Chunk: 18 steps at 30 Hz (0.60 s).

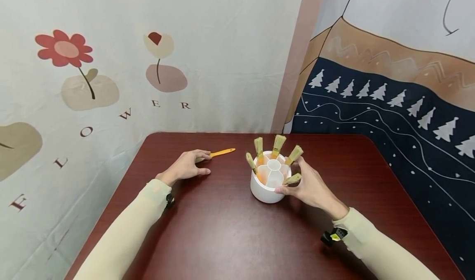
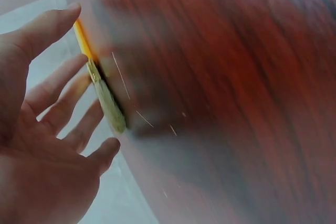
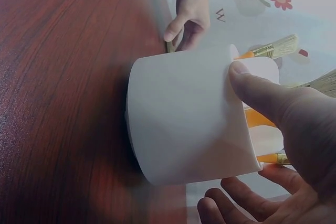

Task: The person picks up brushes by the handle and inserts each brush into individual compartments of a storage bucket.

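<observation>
On the far part of the table lies a paintbrush (image 1: 224, 151) with a yellow-orange handle. My left hand (image 1: 187, 164) is at its bristle end, fingers loosely bent along the far side and thumb apart from it. In the left wrist view, the pale bristles (image 2: 111, 106) lie in front of the fingers. A round white holder (image 1: 267, 195) with several compartments stands to the right. My right hand (image 1: 313, 187) grips the holder by its right side, thumb at the rim. Several bristle-up paintbrushes (image 1: 278, 144) with orange handles fan out around the holder's edge.
The dark red wooden table (image 1: 230, 238) has rounded far corners. Directly behind it hangs a pale curtain (image 1: 230, 57) with flower prints. A dark blue printed cloth (image 1: 349, 111) hangs at the right. Both wrists wear dark straps.
</observation>
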Motion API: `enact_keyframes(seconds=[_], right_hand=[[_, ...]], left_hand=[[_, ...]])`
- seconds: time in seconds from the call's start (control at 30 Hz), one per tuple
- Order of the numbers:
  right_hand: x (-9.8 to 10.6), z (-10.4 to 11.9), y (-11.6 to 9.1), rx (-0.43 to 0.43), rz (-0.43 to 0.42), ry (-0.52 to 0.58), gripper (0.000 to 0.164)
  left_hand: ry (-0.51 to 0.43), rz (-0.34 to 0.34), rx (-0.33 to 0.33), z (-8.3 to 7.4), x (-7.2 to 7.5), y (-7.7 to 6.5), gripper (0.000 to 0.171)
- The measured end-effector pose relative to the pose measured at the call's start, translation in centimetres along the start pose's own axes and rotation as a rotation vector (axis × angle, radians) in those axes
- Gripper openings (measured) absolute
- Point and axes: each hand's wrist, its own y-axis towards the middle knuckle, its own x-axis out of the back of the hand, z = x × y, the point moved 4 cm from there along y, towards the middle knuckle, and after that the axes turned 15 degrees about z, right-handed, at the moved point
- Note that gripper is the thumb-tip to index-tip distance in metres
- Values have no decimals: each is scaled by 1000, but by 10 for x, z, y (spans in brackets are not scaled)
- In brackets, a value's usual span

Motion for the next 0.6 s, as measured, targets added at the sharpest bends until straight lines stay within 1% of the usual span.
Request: enact_keyframes(seconds=[0.1, 0.17, 0.27, 0.37, 0.5, 0.6], right_hand=[[0, -1, 0, 0, 0, 4, 103], [0, -1, 0, 1, 0, 6, 102], [0, -1, 0, 5, 1, 9, 102], [0, -1, 1, 10, 1, 11, 101], [0, 0, 0, 8, -2, 9, 101], [0, 0, 0, 7, -5, 8, 101]], left_hand=[[-5, -7, -19, -6, -1, 2, 52], [-10, -20, -14, -8, -1, 4, 52], [-15, -51, 18, -8, -1, 6, 56], [18, -84, 65, -6, 0, 8, 56], [72, -108, 122, -3, -2, 11, 48], [75, -127, 140, -3, -3, 12, 37]])
